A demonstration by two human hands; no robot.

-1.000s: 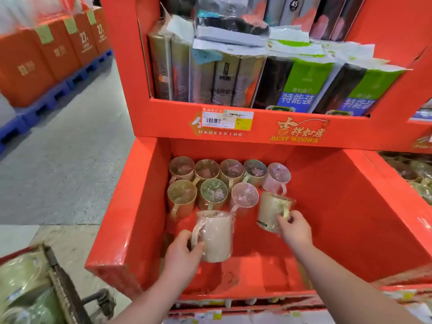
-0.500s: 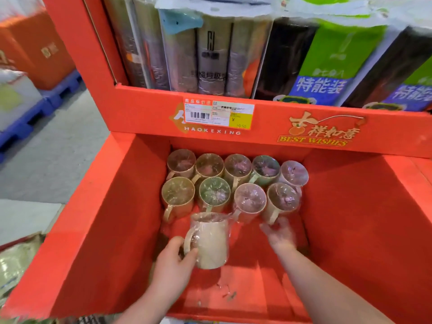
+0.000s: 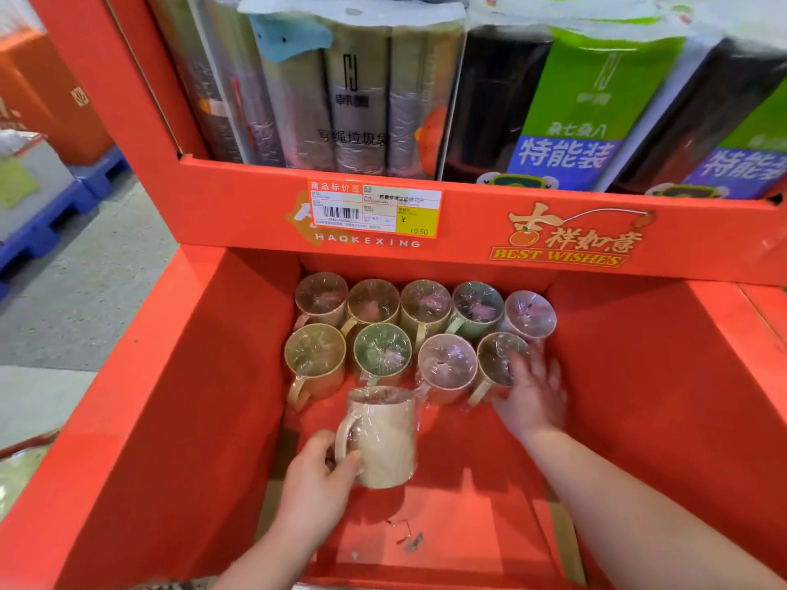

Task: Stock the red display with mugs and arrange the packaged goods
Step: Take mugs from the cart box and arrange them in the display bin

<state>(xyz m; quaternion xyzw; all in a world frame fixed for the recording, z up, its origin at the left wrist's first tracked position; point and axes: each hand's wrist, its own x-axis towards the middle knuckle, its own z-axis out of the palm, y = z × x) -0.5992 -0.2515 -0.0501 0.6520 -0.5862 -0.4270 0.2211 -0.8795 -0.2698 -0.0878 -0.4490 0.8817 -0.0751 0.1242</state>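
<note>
Red display (image 3: 140, 419), lower bin: nine film-wrapped mugs stand at the back, five in the rear row, four in front. Left hand (image 3: 317, 491): fingers closed around the handle of a cream mug (image 3: 385, 438), held upright above the bin floor, just in front of the second row. Right hand (image 3: 532, 389): fingers spread and loose, gripping nothing, resting against the rightmost mug of the front row (image 3: 496, 364). Step in hand, by judgement: seating mugs row by row; next move likely calls for lowering the cream mug beside its neighbours to begin a third row. Upper shelf: packaged goods (image 3: 362, 100) standing upright above a price label (image 3: 374, 212). Surroundings: grey shop floor, blue pallets (image 3: 47, 215) left.
</note>
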